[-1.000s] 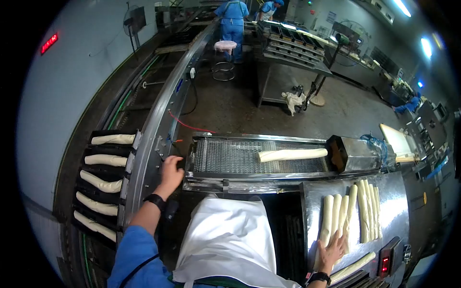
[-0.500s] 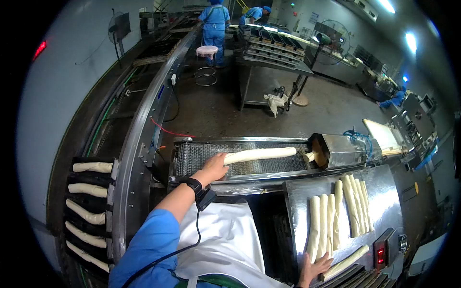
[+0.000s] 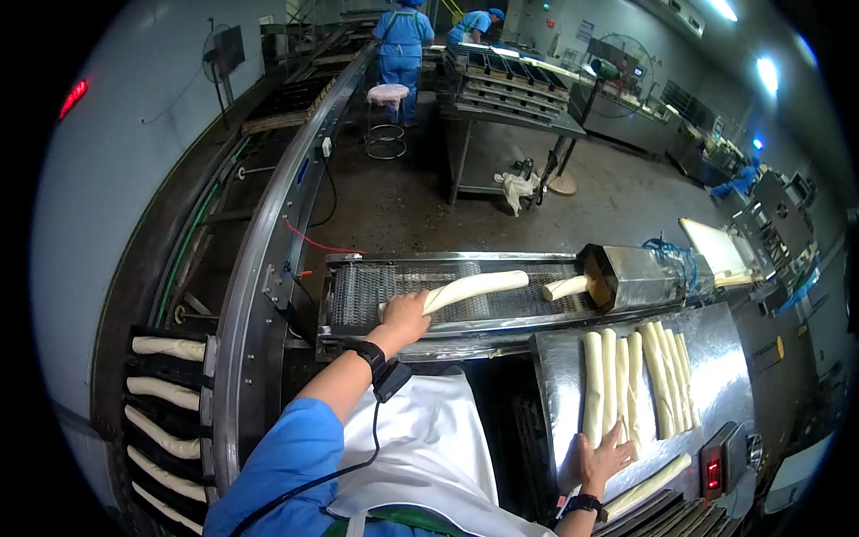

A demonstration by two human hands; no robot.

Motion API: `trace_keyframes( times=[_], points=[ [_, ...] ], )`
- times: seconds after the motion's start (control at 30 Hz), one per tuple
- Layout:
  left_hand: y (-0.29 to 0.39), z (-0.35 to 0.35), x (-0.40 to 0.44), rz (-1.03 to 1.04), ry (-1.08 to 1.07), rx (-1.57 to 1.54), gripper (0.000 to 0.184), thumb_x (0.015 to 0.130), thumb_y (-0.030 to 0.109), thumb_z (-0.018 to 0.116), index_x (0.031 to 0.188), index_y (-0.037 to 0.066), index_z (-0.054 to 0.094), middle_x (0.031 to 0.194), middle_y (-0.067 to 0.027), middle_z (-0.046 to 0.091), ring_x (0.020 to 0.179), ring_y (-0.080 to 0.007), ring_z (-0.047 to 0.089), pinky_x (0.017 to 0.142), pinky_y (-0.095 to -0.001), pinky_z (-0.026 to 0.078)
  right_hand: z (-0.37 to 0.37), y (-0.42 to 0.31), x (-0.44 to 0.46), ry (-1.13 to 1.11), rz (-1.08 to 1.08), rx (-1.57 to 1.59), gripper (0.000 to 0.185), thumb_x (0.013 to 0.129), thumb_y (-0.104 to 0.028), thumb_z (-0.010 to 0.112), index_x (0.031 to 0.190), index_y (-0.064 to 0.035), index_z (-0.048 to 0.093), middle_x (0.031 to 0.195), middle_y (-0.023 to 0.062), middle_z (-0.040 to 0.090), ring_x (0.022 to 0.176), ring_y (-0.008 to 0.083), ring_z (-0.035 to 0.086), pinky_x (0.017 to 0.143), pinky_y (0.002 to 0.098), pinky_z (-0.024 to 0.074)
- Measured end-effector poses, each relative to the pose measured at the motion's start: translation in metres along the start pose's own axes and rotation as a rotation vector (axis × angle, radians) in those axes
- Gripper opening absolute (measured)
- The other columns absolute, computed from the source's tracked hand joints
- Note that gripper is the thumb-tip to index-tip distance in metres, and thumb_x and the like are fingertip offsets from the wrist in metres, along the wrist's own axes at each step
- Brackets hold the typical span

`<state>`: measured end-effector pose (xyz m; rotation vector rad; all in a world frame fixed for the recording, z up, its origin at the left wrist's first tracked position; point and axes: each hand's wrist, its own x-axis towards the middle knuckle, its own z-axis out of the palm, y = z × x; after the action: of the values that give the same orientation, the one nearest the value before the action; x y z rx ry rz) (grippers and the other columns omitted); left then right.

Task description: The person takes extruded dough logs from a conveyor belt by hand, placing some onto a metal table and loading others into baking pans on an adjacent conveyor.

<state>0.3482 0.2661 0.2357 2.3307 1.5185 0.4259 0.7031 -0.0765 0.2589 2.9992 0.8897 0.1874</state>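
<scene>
My left hand is wrapped round the left end of a long pale dough roll above the mesh conveyor. The roll slants up to the right. A second roll pokes out of the metal housing at the belt's right. On the steel table, my right hand lies with fingers spread on the lower ends of several upright dough rolls. A single roll lies slantwise to the right of that hand.
Dough rolls sit in a black tray on the left conveyor line. A scale display is at the lower right. Farther back are a stool, stacked trays and several people in blue.
My left hand has moved from beside the left rail onto the roll, which has shifted left. Another roll has emerged from the housing. The tray of rolls at left has moved toward me.
</scene>
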Motion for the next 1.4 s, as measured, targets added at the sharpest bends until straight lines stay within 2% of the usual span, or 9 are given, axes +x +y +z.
trace_keyframes(
  times=[0.4,0.8,0.9,1.0,1.07,1.2,1.23,1.33,1.4],
  points=[
    [-0.067,-0.027,-0.052,-0.069,0.123,-0.064,0.044,0.077,0.029,0.070,0.115,0.009,0.060,0.104,-0.0134,0.061,0.098,-0.0332,0.057,0.086,-0.0430,0.045,-0.001,0.004,0.007,-0.040,-0.080,-0.031,0.105,0.063,-0.062,0.071,0.148,-0.0235,0.023,0.143,0.0345,0.022,0.128,0.0510,0.029,0.103,0.0579,0.0263],
    [-0.100,-0.047,-0.070,-0.227,0.146,-0.009,0.044,0.073,0.031,0.075,0.109,0.009,0.063,0.102,-0.0145,0.063,0.096,-0.0337,0.059,0.085,-0.0427,0.046,-0.028,0.004,-0.020,-0.144,-0.018,-0.003,0.101,0.063,-0.044,0.077,0.146,-0.0199,0.026,0.147,0.0275,0.021,0.134,0.0460,0.023,0.100,0.0623,0.0297],
    [-0.075,-0.036,-0.070,-0.543,-0.002,-0.583,0.047,0.064,0.028,0.078,0.099,0.000,0.065,0.090,-0.0189,0.068,0.080,-0.0298,0.067,0.073,-0.0378,0.051,-0.036,0.005,-0.027,-0.241,-0.060,0.018,0.098,0.064,-0.043,0.077,0.145,-0.0169,0.029,0.146,0.0268,0.024,0.134,0.0462,0.023,0.103,0.0612,0.0273],
    [-0.016,-0.023,-0.075,-0.383,-0.322,-0.968,0.040,0.067,0.023,0.077,0.092,-0.005,0.066,0.085,-0.0144,0.068,0.070,-0.0213,0.064,0.065,-0.0308,0.050,-0.004,-0.016,-0.030,-0.004,-0.326,0.310,0.093,0.063,-0.032,0.080,0.141,-0.0110,0.036,0.144,0.0255,0.030,0.135,0.0433,0.025,0.109,0.0521,0.0261],
    [0.040,-0.031,-0.076,-0.153,-0.440,-1.013,0.036,0.072,0.026,0.075,0.093,-0.002,0.067,0.082,-0.0088,0.067,0.079,-0.0185,0.063,0.073,-0.0297,0.048,-0.030,-0.072,-0.039,0.012,-0.596,0.583,0.086,0.064,-0.024,0.080,0.137,-0.0059,0.040,0.141,0.0247,0.035,0.132,0.0415,0.030,0.110,0.0455,0.0267],
    [0.126,-0.068,-0.068,0.158,-0.756,-1.218,0.043,0.077,0.026,0.073,0.108,-0.001,0.063,0.100,-0.0077,0.064,0.092,-0.0135,0.058,0.081,-0.0253,0.045,-0.055,-0.158,-0.045,0.018,-0.795,0.909,0.076,0.067,-0.013,0.078,0.133,-0.0008,0.042,0.134,0.0220,0.043,0.129,0.0361,0.037,0.108,0.0401,0.0293],
    [0.136,-0.075,-0.064,0.146,-0.835,-1.311,0.041,0.079,0.027,0.071,0.108,-0.001,0.063,0.097,-0.0080,0.064,0.090,-0.0134,0.059,0.079,-0.0250,0.046,-0.050,-0.167,-0.039,-0.154,-0.757,1.060,0.076,0.070,-0.012,0.077,0.135,-0.0021,0.038,0.134,0.0202,0.044,0.127,0.0357,0.039,0.105,0.0429,0.0326],
    [0.157,-0.097,-0.044,0.134,-0.923,-1.636,0.045,0.088,0.031,0.062,0.111,-0.006,0.057,0.095,-0.0159,0.065,0.081,-0.0144,0.064,0.071,-0.0233,0.053,-0.047,-0.174,-0.027,-0.310,-0.376,1.431,0.043,0.076,-0.009,0.073,0.113,0.0002,0.054,0.103,0.0140,0.062,0.097,0.0206,0.059,0.084,0.0316,0.0460],
    [0.156,-0.103,-0.036,0.108,-0.955,-1.757,0.054,0.091,0.043,0.056,0.124,0.000,0.050,0.104,-0.0166,0.064,0.088,-0.0173,0.064,0.081,-0.0276,0.052,-0.058,-0.150,-0.018,-0.135,-0.399,1.236,0.027,0.077,-0.009,0.070,0.099,0.0010,0.058,0.089,0.0116,0.064,0.084,0.0176,0.059,0.074,0.0311,0.0471]
  ],
)
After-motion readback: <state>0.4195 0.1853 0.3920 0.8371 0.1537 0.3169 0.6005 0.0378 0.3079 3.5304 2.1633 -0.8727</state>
